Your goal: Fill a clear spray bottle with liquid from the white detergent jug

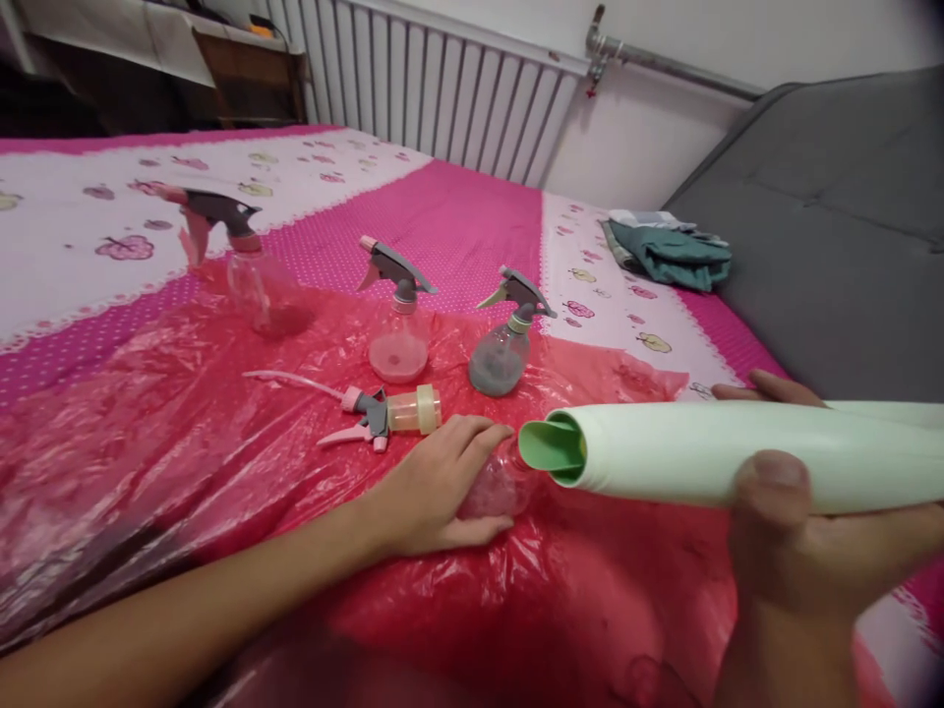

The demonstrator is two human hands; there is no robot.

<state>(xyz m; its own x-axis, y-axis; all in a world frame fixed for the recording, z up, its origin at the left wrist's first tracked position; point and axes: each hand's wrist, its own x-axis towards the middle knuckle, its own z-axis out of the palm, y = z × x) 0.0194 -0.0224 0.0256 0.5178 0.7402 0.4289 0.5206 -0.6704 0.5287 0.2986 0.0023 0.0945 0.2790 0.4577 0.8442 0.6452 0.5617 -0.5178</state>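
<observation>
My left hand point(442, 482) is wrapped round a clear spray bottle without its top point(498, 489), which sits on a red plastic sheet point(310, 511). In my right hand point(818, 531) a pale green bottle point(678, 452) is held on its side. Its green spout point(546, 445) points left, at the neck of the clear bottle; I cannot tell whether they touch. Beside my left hand lies a loose grey and pink spray trigger point(373, 418) with a thin tube. Touching its right end is a small clear cup with a yellowish rim point(417, 408).
Three spray bottles stand behind: a large one point(258, 285), a pinkish one point(398, 344) and a greyish one point(501, 354). Folded green cloth point(671, 254) lies on the patterned bedspread point(472, 221). A grey headboard point(833, 216) rises at right, a radiator point(442, 88) behind.
</observation>
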